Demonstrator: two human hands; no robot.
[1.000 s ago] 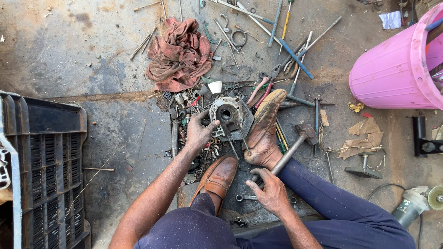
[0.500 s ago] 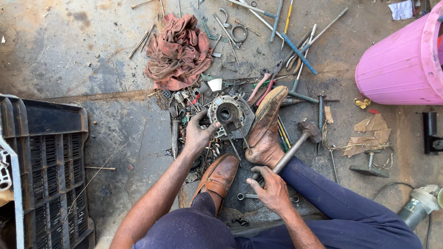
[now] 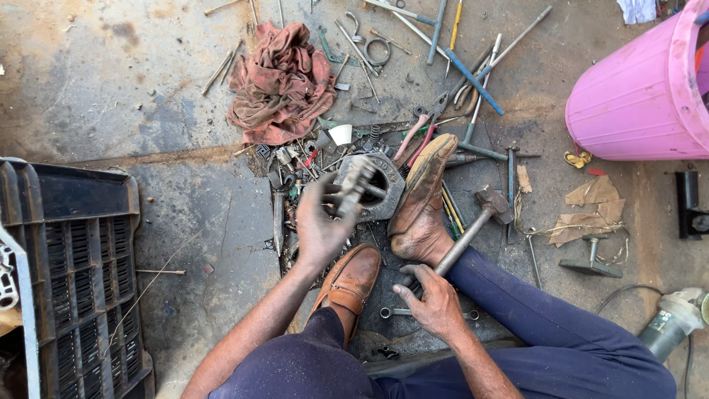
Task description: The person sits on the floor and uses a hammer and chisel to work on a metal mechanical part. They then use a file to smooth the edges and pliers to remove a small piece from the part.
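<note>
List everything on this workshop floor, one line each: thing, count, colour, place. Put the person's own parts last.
Crumpled cloth rag: one, faded red, top centre.
Round metal housing part: one, grey, centre, among small scrap.
Steel hammer: one, grey head, right of centre, handle in the right hand.
Long rods and hand tools: many, grey and blue, top centre-right.
Plastic bucket: one, pink, top right.
Slatted plastic crate: one, black, left edge.
Torn cardboard scraps: a few, brown, right.
Angle grinder: one, grey, bottom right.
Leather shoes: two, brown, centre.
Left hand: holds a small grey metal piece, blurred.
Right hand: grips the hammer handle.
</note>
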